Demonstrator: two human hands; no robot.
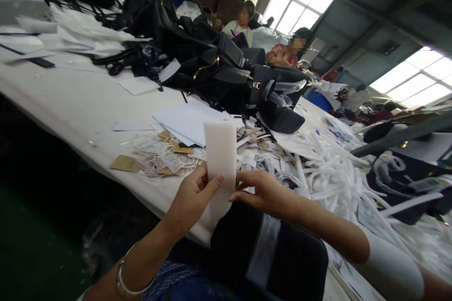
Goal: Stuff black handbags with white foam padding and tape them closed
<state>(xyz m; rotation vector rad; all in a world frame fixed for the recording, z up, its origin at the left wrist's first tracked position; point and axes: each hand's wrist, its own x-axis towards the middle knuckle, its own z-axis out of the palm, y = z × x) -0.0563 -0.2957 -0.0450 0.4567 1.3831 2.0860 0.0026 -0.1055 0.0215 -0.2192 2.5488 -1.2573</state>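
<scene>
A white foam strip (221,155) stands upright between my two hands. My left hand (195,194) is closed on its left side, with the thumb across its face. At the strip's right edge, my right hand (259,190) pinches it between thumb and fingers. Below my hands, close to my body, lies a black bag (296,256) with a clear plastic-wrapped band (264,249) across it. The strip's lower end reaches the bag's upper left edge.
Tags with strings (169,155) and white sheets (190,120) lie beyond my left hand. Black bags (219,70) are heaped farther back. White foam strands (332,183) cover the right side. Two people (242,28) are across the table (70,99).
</scene>
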